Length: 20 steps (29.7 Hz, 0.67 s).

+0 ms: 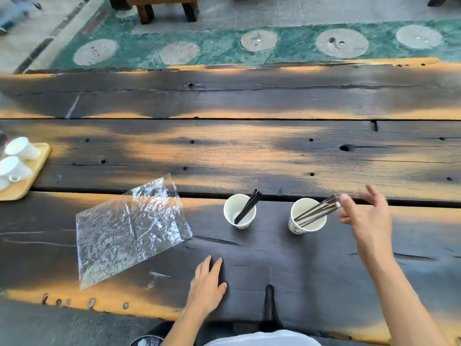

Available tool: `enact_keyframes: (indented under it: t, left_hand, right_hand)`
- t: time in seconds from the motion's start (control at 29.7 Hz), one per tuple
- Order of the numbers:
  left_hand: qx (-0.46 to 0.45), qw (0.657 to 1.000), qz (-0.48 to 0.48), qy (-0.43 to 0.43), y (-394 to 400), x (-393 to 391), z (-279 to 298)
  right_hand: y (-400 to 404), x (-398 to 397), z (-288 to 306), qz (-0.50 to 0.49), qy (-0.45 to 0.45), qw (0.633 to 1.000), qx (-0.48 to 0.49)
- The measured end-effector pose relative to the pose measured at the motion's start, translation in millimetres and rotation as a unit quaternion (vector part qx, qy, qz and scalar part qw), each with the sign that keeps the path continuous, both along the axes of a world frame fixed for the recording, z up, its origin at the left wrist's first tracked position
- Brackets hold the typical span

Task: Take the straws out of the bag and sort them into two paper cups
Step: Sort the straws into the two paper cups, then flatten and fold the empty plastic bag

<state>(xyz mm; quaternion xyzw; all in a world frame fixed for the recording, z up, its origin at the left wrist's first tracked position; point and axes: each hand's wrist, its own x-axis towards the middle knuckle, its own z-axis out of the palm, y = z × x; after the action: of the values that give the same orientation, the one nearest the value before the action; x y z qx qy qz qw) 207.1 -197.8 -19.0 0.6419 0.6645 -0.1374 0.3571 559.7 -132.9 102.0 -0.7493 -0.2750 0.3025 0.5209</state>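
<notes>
Two white paper cups stand on the dark wooden table. The left cup [240, 211] holds a few black straws [248, 207] leaning to the right. The right cup [308, 215] holds several clear, greyish straws [316, 211] that also lean right. My right hand [366, 213] hovers just right of the right cup, fingers spread, its thumb close to the tops of the clear straws; I cannot tell if it touches them. My left hand [208, 283] lies flat on the table near the front edge, holding nothing. The clear plastic bag [129, 229] lies flat and crumpled to the left.
A wooden tray [32, 176] with white ceramic cups [21, 148] sits at the table's left edge. The table [249, 151] is made of long, dark, cracked planks with gaps between them. Beyond its far edge lies green flooring with round stone discs.
</notes>
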Motion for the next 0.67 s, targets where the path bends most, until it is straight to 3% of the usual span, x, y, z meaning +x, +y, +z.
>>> enact_keyframes:
  t: [0.13, 0.3, 0.4, 0.5, 0.67]
  left_hand:
    - [0.025, 0.999, 0.015, -0.025, 19.9, -19.7, 8.2]
    - [0.096, 0.995, 0.034, 0.019, 60.2, -102.6, 9.0]
    - [0.119, 0.988, 0.074, 0.071, 79.9, -169.4, 0.9]
    - [0.073, 0.986, 0.113, 0.097, 86.7, -230.0, -11.1]
    - [0.000, 0.986, 0.144, 0.079, 71.5, -263.9, -23.3]
  right_hand:
    - [12.7, -40.4, 49.6, -0.027, -0.044, 0.995, 0.082]
    - [34.8, -162.0, 69.0, 0.046, 0.021, 0.994, 0.096]
    - [38.5, -245.2, 49.8, 0.138, 0.086, 0.986, 0.031]
    - [42.8, -317.5, 12.2, 0.235, 0.123, 0.958, -0.106]
    - [32.2, -385.3, -55.0, 0.232, 0.188, 0.921, -0.249]
